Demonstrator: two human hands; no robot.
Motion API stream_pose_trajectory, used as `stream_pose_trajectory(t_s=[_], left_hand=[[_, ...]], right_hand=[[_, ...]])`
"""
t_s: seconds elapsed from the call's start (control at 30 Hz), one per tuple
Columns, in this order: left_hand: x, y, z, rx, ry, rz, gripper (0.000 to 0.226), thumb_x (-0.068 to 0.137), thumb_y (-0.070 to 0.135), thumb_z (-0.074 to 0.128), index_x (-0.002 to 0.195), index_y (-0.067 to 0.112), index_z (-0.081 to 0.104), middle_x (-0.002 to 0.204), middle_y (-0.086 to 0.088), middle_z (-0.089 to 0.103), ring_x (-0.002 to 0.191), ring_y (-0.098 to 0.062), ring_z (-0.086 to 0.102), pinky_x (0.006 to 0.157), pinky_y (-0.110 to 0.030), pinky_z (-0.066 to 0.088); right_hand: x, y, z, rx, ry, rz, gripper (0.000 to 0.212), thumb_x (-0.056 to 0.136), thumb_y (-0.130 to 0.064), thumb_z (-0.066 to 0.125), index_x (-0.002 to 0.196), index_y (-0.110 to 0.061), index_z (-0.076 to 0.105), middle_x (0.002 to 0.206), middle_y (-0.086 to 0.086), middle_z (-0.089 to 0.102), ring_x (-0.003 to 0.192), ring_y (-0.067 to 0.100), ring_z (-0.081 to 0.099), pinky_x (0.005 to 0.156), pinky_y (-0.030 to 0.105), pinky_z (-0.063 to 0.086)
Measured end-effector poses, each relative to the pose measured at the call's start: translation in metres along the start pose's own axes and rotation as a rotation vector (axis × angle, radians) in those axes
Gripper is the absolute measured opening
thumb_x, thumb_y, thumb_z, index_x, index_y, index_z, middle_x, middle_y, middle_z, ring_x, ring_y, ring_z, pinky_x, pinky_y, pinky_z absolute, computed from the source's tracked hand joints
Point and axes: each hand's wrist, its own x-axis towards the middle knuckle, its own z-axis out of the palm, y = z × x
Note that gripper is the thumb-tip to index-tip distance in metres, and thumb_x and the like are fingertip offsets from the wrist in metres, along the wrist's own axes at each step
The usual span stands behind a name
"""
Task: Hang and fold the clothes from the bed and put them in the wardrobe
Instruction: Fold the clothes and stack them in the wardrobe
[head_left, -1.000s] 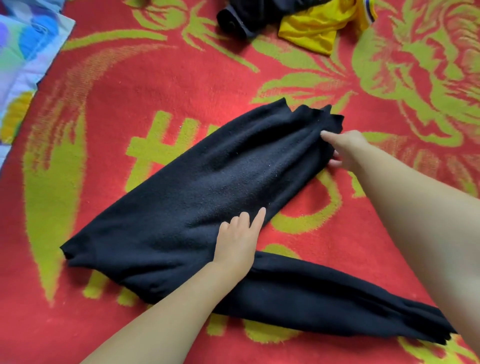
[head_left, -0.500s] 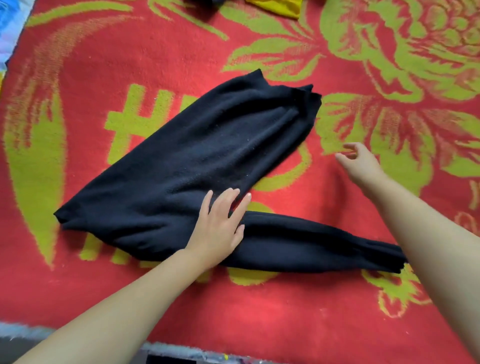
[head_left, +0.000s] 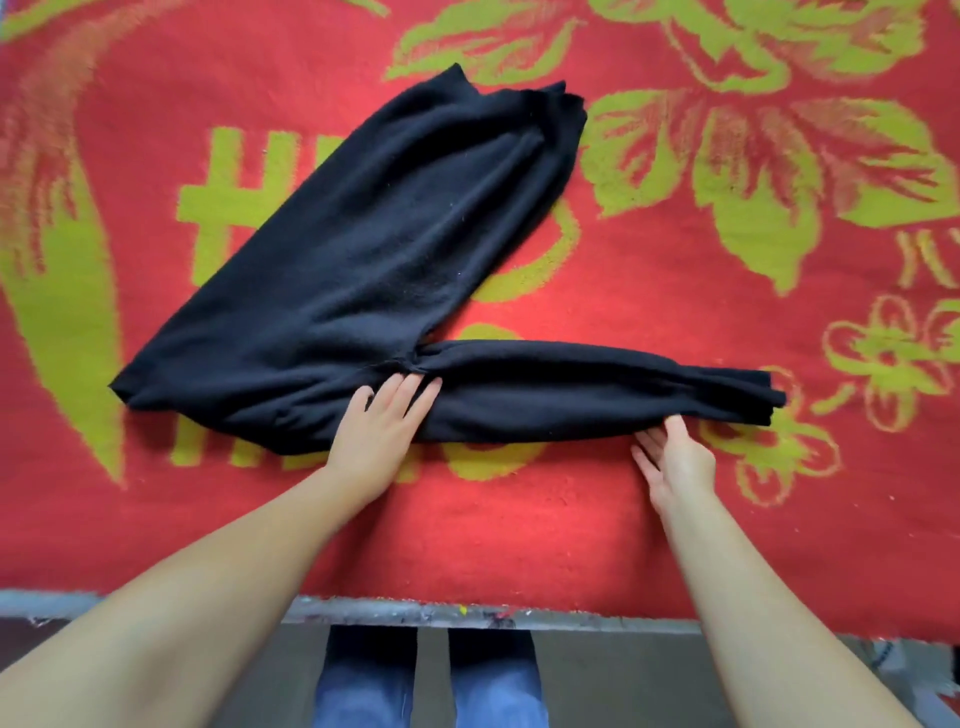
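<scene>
Where the red blanket (head_left: 571, 519) with yellow-green floral and character patterns covers the bed, one pair of black trousers (head_left: 374, 249) lies spread flat, the landmark for all that follows. Trousers: one leg runs from the waist end up and away toward the top of the blanket; the other leg (head_left: 597, 395) runs sideways along the near side, its cuff at the far right. Left hand (head_left: 382, 431): palm down, fingers straight and together, pressing on the trousers at the crotch where the two legs meet; grip wide, holding nothing. Right hand (head_left: 675, 457): at the near edge of the sideways leg, close to its cuff, fingertips touching the cloth edge, fingers loosely extended; grip wide, no fold of cloth plainly pinched. Bed edge (head_left: 467, 616): grey, nearer the person than the trousers. Below it, the person's blue jeans (head_left: 426, 686) show.
</scene>
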Motion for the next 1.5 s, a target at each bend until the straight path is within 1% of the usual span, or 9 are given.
stream_pose_trajectory(t_s=[0.1, 0.27, 0.53, 0.7, 0.9, 1.0, 1.13, 1.3, 1.5], left_hand=[[0.003, -0.010, -0.001, 0.032, 0.034, 0.011, 0.061, 0.073, 0.005, 0.040, 0.133, 0.010, 0.053, 0.122, -0.015, 0.054, 0.109, -0.030, 0.043, 0.077, -0.037, 0.048], [-0.006, -0.022, -0.007, -0.115, 0.025, -0.059, 0.064, 0.052, -0.003, 0.077, 0.114, 0.011, 0.066, 0.087, -0.010, 0.060, 0.073, -0.031, 0.057, 0.058, -0.035, 0.047], [-0.022, -0.075, -0.069, -0.944, -0.214, -0.322, 0.033, 0.069, 0.023, 0.050, 0.096, 0.038, 0.060, 0.085, 0.015, 0.065, 0.077, -0.004, 0.058, 0.076, -0.028, 0.046], [-0.005, -0.120, -0.065, -1.177, -0.169, -0.527, 0.021, 0.077, 0.029, 0.063, 0.098, 0.028, 0.058, 0.087, 0.004, 0.064, 0.078, -0.014, 0.059, 0.082, -0.034, 0.046], [0.000, -0.155, -0.050, -0.744, 0.180, -0.670, 0.041, 0.091, 0.016, 0.058, 0.131, 0.016, 0.050, 0.123, -0.002, 0.052, 0.115, -0.020, 0.050, 0.097, -0.038, 0.041], [-0.006, -0.197, -0.037, -0.541, 0.039, -0.719, 0.060, 0.088, 0.017, 0.058, 0.144, 0.012, 0.037, 0.143, -0.011, 0.041, 0.132, -0.030, 0.038, 0.109, -0.046, 0.031], [-0.012, -0.230, -0.032, -0.566, -0.225, -0.780, 0.061, 0.087, 0.030, 0.062, 0.141, 0.019, 0.037, 0.133, -0.009, 0.051, 0.122, -0.032, 0.048, 0.100, -0.043, 0.039], [-0.017, -0.236, -0.051, -0.927, -0.363, -0.710, 0.019, 0.086, 0.031, 0.068, 0.097, 0.018, 0.061, 0.096, 0.000, 0.067, 0.088, -0.020, 0.063, 0.071, -0.030, 0.044], [-0.039, -0.217, -0.080, -1.512, -0.579, -0.779, 0.024, 0.088, 0.019, 0.065, 0.108, 0.005, 0.065, 0.104, -0.015, 0.072, 0.090, -0.024, 0.069, 0.074, -0.031, 0.054]], right_hand=[[0.008, -0.030, 0.026, 0.098, -0.053, 0.013, 0.021, 0.093, -0.026, 0.060, 0.111, -0.018, 0.054, 0.106, 0.006, 0.064, 0.087, 0.020, 0.063, 0.073, 0.040, 0.054], [0.000, -0.071, 0.047, -0.033, 0.046, -0.099, 0.008, 0.089, -0.008, 0.053, 0.093, -0.014, 0.055, 0.097, 0.008, 0.058, 0.068, 0.013, 0.055, 0.043, 0.020, 0.046], [-0.078, -0.157, 0.178, 0.000, -0.131, -0.493, 0.011, 0.086, -0.007, 0.046, 0.093, -0.013, 0.050, 0.069, 0.002, 0.054, 0.038, 0.006, 0.051, 0.044, 0.018, 0.044], [-0.085, -0.151, 0.284, -0.140, -0.391, -0.416, 0.040, 0.094, -0.013, 0.049, 0.133, -0.007, 0.042, 0.108, 0.013, 0.059, 0.091, 0.022, 0.068, 0.074, 0.033, 0.055], [-0.110, -0.007, 0.272, -1.510, -0.735, -0.943, 0.069, 0.092, -0.027, 0.050, 0.152, -0.015, 0.017, 0.157, 0.013, 0.019, 0.146, 0.024, 0.016, 0.119, 0.041, 0.016], [-0.125, 0.061, 0.233, -1.903, -0.831, -1.153, 0.093, 0.085, -0.031, 0.056, 0.153, -0.017, -0.006, 0.156, 0.025, -0.015, 0.146, 0.035, -0.016, 0.117, 0.054, 0.001], [-0.127, 0.118, 0.217, -2.003, -0.662, -1.427, 0.117, 0.056, -0.028, 0.080, 0.152, -0.022, 0.013, 0.151, 0.036, 0.017, 0.142, 0.049, 0.015, 0.110, 0.068, 0.013], [-0.131, 0.135, 0.242, -2.027, -0.546, -1.538, 0.080, 0.085, -0.022, 0.064, 0.151, -0.032, 0.019, 0.154, 0.032, 0.012, 0.141, 0.053, 0.005, 0.110, 0.067, 0.000], [-0.146, 0.101, 0.255, -2.025, -0.709, -1.400, 0.050, 0.091, -0.006, 0.049, 0.136, -0.022, 0.037, 0.154, 0.019, 0.018, 0.145, 0.041, 0.004, 0.116, 0.054, 0.008]])
